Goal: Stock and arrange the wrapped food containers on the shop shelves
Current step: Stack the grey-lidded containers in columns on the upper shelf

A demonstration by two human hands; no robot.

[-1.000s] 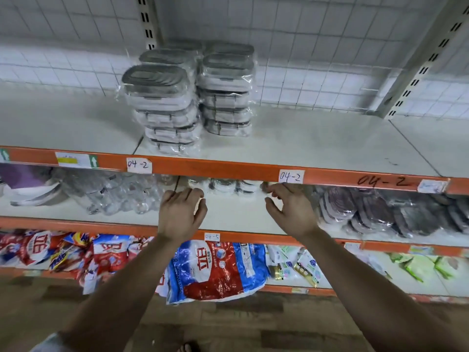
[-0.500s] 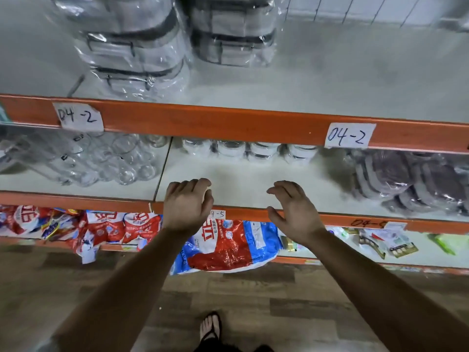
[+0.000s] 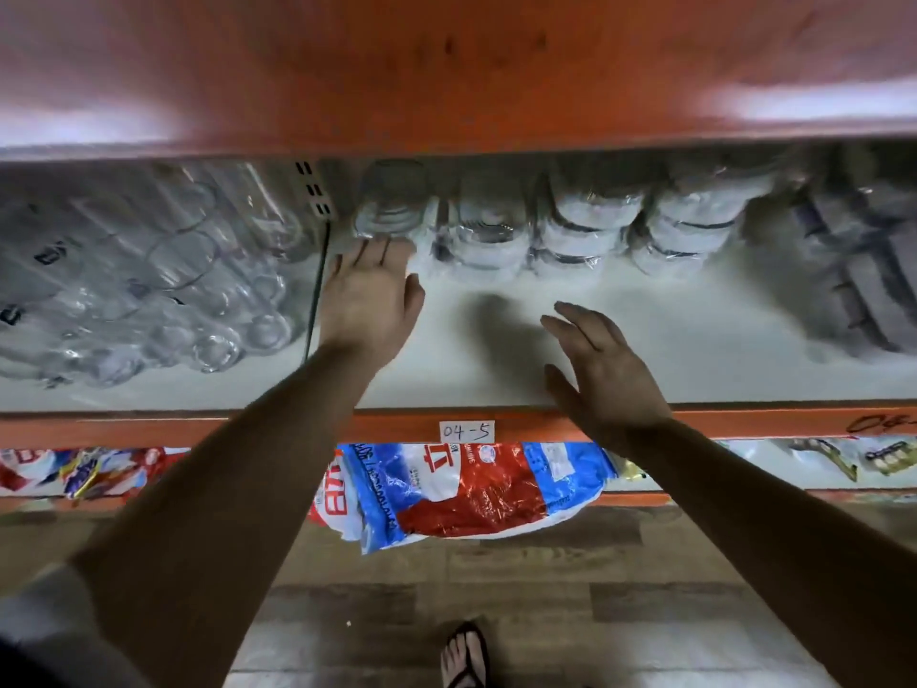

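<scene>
The wrapped containers point(image 3: 585, 225) stand in four short stacks along the back of the white shelf point(image 3: 694, 350), side by side and close under the orange beam point(image 3: 446, 67) of the shelf above. The leftmost stack sits just beside the slotted upright point(image 3: 312, 191).

The left hand point(image 3: 369, 295) reaches deep over the shelf, palm down, with straight fingers. Its fingertips point(image 3: 377, 245) lie at the foot of the leftmost stack; they seem to touch the wrap, though blur leaves that unsure. It grips nothing.

The right hand point(image 3: 600, 360) hovers lower, just inside the shelf's front edge point(image 3: 248, 429), with loosely spread fingers and nothing in it. It is well apart from the stacks.

A wide band of white board runs between the stacks and the front edge, and both forearms cross that edge. A label point(image 3: 466, 431) reading "04-5" sits on it between the arms.

Clear glasses point(image 3: 149, 290) lie piled to the left of the upright, near the left hand. Dark wrapped goods point(image 3: 863, 270) fill the shelf's right end. A red and blue bag point(image 3: 461, 489) hangs over the edge of the shelf below. A sandalled foot point(image 3: 466, 652) stands on the wooden floor point(image 3: 496, 563).
</scene>
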